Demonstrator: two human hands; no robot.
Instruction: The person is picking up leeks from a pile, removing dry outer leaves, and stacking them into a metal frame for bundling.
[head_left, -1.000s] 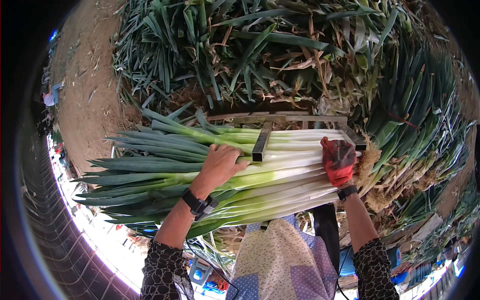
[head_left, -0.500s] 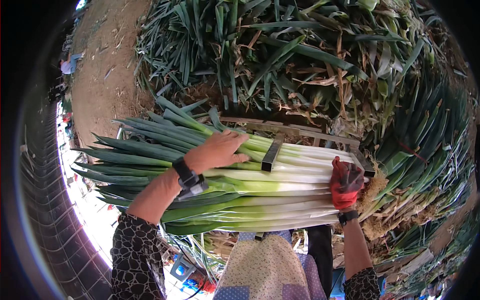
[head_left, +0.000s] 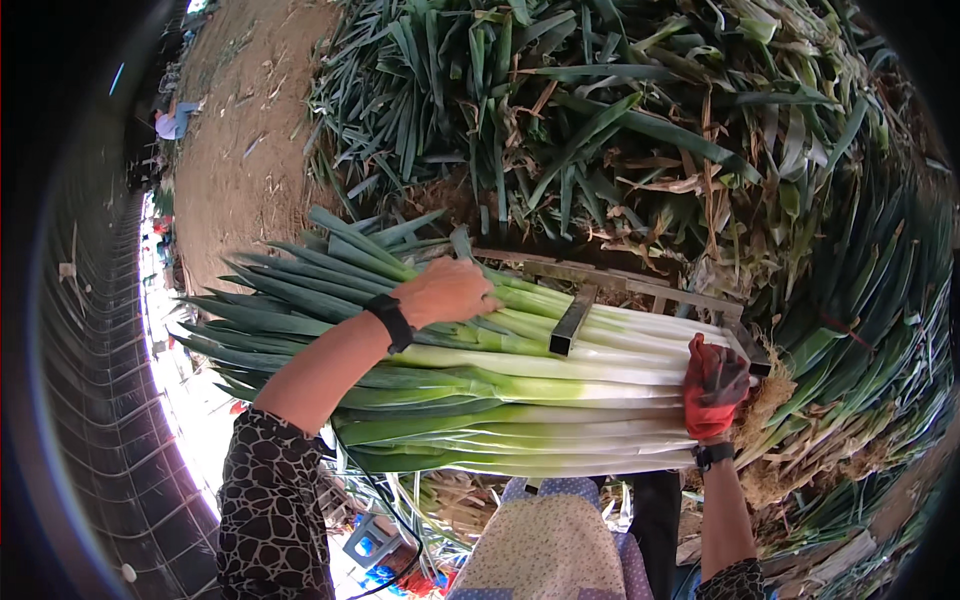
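Observation:
A broad row of long green onions (head_left: 580, 392) lies across a low metal frame (head_left: 572, 325), white stems to the right and dark green leaves to the left. My bare left hand (head_left: 447, 292), with a black band on the wrist, is closed with curled fingers on pale green stalks at the far side of the row. Its fingertips are partly hidden. On the white ends beside the roots (head_left: 768, 405) rests my right hand (head_left: 716, 387), in a red and dark grey glove, its fingers bent over the stems.
A large heap of green onions and dry leaves (head_left: 600, 120) rises beyond the frame. More tied green onions (head_left: 850, 310) lie to the right. Bare earth (head_left: 250, 130) stretches at the far left, beside mesh-lined sheeting (head_left: 100, 400). A grey plastic stool (head_left: 375, 545) stands low at the left.
My left hand's fingers, spread over the stalks before, have curled in. The right hand stays at the white ends. The whole view has shifted slightly.

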